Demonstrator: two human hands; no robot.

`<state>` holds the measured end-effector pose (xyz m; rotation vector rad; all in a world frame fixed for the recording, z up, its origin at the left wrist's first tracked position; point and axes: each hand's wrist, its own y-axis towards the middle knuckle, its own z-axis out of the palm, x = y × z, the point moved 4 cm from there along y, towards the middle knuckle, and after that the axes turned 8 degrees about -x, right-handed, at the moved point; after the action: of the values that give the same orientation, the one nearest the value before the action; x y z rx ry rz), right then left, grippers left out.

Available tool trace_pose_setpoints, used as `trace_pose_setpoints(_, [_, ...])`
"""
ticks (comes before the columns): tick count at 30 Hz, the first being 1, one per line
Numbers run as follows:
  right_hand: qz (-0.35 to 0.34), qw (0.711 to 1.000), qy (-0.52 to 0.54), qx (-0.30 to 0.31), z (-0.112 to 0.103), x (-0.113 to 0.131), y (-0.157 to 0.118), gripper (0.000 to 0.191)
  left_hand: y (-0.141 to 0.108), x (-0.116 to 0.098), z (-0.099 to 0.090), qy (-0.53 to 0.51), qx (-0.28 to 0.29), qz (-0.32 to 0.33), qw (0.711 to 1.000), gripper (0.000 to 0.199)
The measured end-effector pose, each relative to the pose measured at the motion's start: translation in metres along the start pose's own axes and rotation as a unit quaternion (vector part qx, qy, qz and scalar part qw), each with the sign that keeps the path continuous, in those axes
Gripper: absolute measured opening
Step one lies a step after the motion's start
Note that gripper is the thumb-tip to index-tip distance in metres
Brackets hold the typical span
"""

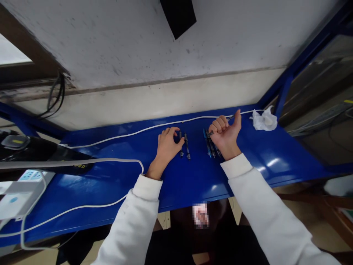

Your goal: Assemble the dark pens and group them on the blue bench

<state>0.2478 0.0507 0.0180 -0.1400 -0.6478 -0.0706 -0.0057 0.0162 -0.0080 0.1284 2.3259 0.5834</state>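
Note:
On the blue shelf my left hand (167,144) rests with its thumb and forefinger apart. Its fingertips reach a dark pen (181,151), which they partly cover; I cannot tell whether they press on it. A second dark pen (187,147) lies just to the right, roughly parallel. My right hand (224,133) is closed around a pen (230,117), palm turned up and thumb pointing upward; most of that pen is hidden by the fingers. Beside and partly beneath this hand lie several pens in a row, among them a blue one (206,141) and a dark one (212,147).
A white cable (154,126) runs along the back of the blue shelf (176,184). Crumpled white tissue or plastic (264,120) sits at the right end. To the left are a long black object (46,152), a white power strip (16,198) and more cable. A wall stands behind.

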Motion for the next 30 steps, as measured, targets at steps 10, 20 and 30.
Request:
trace_pose_setpoints(10, [-0.109,0.987,-0.114,-0.035,-0.021,0.045,-0.001,0.045,0.001,0.002,-0.001,0.000,-0.006,0.010,1.000,0.033])
trace_pose_setpoints(20, [-0.380,0.673,-0.635,0.001,-0.099,0.093,-0.039,0.049,0.011,0.005,-0.008,-0.294,-0.079,-0.104,0.947,0.027])
trace_pose_setpoints(30, [-0.327,0.531,-0.777,0.084,-0.106,0.064,-0.037,0.062,0.013,-0.007,-0.009,-0.537,-0.033,-0.203,0.818,0.036])
